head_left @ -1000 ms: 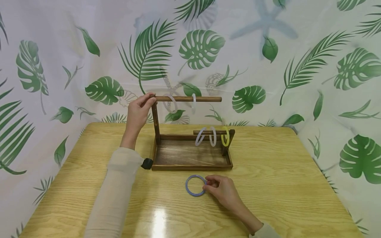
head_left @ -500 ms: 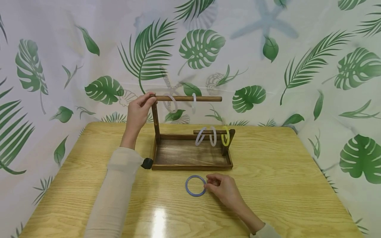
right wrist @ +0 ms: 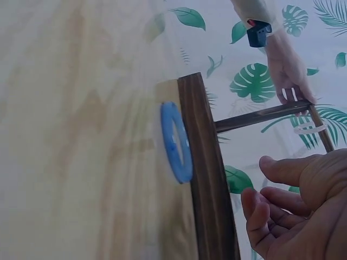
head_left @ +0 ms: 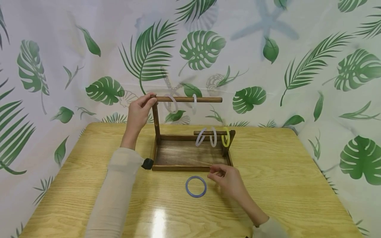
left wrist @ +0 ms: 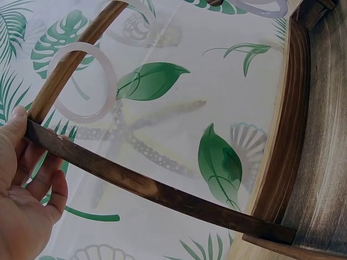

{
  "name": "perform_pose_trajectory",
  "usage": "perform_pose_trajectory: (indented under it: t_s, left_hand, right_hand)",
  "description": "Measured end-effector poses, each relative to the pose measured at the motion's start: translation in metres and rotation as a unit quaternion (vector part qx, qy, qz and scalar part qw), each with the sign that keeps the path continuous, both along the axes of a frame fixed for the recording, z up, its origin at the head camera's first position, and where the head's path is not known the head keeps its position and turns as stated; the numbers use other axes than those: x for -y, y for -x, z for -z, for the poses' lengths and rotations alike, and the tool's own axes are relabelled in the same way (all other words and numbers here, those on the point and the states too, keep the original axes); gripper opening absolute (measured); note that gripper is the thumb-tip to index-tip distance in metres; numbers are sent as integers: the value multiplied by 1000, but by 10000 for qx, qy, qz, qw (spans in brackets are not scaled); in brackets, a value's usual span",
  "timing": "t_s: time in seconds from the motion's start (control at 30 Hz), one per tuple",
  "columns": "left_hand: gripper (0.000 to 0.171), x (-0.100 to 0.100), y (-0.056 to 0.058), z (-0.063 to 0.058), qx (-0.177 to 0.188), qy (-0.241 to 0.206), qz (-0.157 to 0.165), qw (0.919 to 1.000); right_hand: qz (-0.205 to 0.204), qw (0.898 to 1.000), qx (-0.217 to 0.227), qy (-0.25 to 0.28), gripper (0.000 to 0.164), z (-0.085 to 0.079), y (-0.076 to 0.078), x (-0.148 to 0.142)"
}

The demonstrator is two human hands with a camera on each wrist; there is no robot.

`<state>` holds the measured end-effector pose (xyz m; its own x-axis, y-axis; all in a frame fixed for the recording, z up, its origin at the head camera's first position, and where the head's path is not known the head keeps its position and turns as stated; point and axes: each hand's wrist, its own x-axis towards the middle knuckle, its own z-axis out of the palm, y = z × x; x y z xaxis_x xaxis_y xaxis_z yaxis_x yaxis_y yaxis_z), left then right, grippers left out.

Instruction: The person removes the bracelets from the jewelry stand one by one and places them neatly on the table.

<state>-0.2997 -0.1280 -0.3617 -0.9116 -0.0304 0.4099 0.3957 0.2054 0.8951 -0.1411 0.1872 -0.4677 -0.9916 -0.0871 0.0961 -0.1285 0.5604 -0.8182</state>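
My left hand [head_left: 139, 112] pinches the top of the tall post on a dark wooden jewelry stand [head_left: 184, 153]; the left wrist view shows thumb and fingers at that corner [left wrist: 32, 130]. Two pale bangles, one of them whitish [head_left: 194, 105], hang from the upper bar. On the lower bar hang two more pale bangles [head_left: 215, 137] and a yellow bangle [head_left: 228, 137]. A blue bangle [head_left: 196, 196] lies flat on the table before the tray. My right hand [head_left: 228, 181], fingers loosely bent and holding nothing, hovers right of it by the tray's front edge.
The stand rests on a wood-grain table [head_left: 274, 185]. Behind it hangs a white backdrop [head_left: 202, 76] printed with green leaves. A black device [head_left: 147, 163] sits at the left wrist.
My right hand has let go of the blue bangle and moved up and slightly right, toward the tray's front edge. The left hand keeps its hold on the post.
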Motion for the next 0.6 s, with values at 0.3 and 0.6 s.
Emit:
perform_pose_trajectory:
  t_s: [0.3,0.6]
  left_hand:
    - [39,3,11,12,-99,-3,-16,9999]
    - [37,4,11,11,-134,71,-68,9999]
  right_hand:
    - [-26,9992,-411,-8,28,-21,14,-9]
    - [57,9959,-896,64,27,-50,30,-11]
